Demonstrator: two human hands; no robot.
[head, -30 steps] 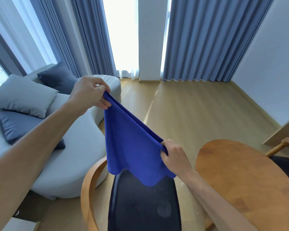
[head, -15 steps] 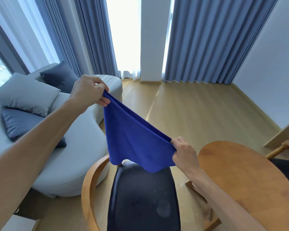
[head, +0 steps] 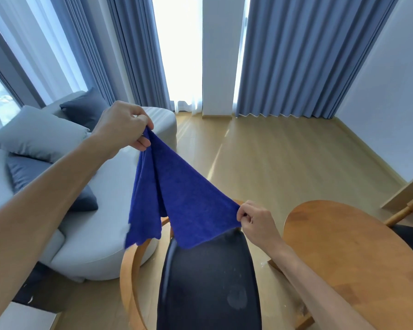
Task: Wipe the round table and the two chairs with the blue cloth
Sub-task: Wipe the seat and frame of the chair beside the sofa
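Nearest, the dark chair seat (head: 208, 282) lies directly below the blue cloth (head: 177, 198), which slopes from the lower, closer right hand (head: 255, 220) up to the farther left hand (head: 124, 127), each pinching a corner, with the round table (head: 358, 258) lying rightward.

Both forearms bare, no sleeves, hands ungloved.

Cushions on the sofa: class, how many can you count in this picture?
4: a dark cushion at the back, a light grey cushion before it, and two dark ones, and, beneath the left forearm. Others may be hidden.
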